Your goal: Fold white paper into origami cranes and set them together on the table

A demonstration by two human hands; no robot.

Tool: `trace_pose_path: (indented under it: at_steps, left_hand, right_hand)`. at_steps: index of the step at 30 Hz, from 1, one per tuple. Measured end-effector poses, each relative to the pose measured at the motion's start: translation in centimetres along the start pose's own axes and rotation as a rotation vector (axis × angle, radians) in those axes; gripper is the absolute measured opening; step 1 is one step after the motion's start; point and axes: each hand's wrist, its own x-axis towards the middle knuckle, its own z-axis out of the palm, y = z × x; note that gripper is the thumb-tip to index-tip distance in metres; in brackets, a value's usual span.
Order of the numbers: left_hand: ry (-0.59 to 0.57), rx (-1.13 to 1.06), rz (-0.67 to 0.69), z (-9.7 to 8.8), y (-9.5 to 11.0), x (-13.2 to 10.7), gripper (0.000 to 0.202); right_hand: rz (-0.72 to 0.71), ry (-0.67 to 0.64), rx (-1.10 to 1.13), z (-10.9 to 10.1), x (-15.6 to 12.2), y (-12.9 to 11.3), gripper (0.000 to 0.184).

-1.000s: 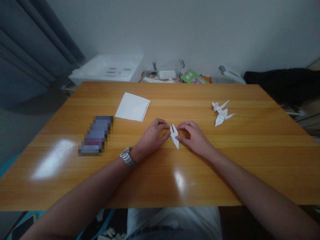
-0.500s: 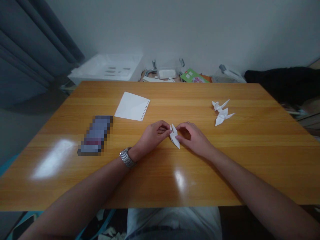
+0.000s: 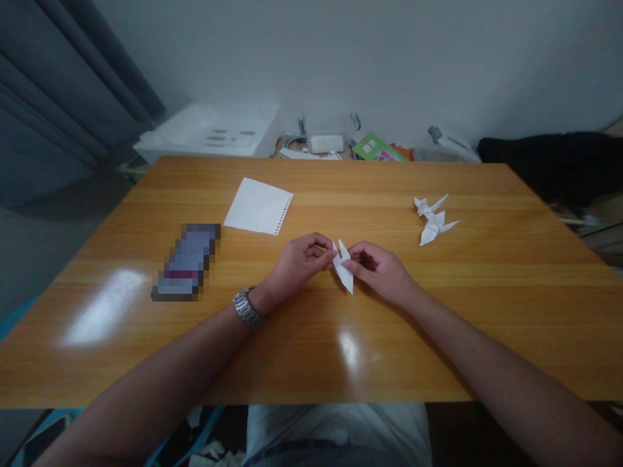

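Observation:
A small, partly folded white paper piece (image 3: 344, 270) is held just above the wooden table (image 3: 311, 337) near its middle. My left hand (image 3: 299, 263), with a metal watch on its wrist, pinches the piece's left side. My right hand (image 3: 382, 272) pinches its right side, fingers curled. Both hands are closed on the paper.
A white perforated sheet (image 3: 257, 206) lies at the back left of the hands. A blurred rectangular object (image 3: 187, 261) lies to the left. Two folded paper cranes (image 3: 433, 220) stand at the right. Beyond the far edge are a white box (image 3: 209, 133) and clutter.
The paper piece has shifted slightly right and lifted a little. My right-hand fingers have curled in tighter on it.

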Motion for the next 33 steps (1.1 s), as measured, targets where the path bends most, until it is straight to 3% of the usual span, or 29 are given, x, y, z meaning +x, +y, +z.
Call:
trace_pose_path:
  at_steps: [10,15,27,33]
  left_hand:
    - [-0.003,-0.007,0.065,0.3,0.9,-0.3,0.031]
    - [-0.059,-0.011,0.092,0.2,0.9,-0.3,0.028]
    - [-0.053,0.018,0.11,0.4,1.1,-0.6,0.022]
    - [-0.084,0.066,0.118,0.1,1.5,-0.7,0.02]
  right_hand:
    - [0.028,-0.007,0.017,0.0,-0.1,-0.4,0.022]
    - [0.005,-0.026,-0.025,-0.1,-0.3,-0.5,0.023]
    - [-0.041,0.061,-0.175,0.1,-0.4,-0.9,0.027]
    - [-0.033,0.062,-0.146,-0.1,-0.4,-1.4,0.027]
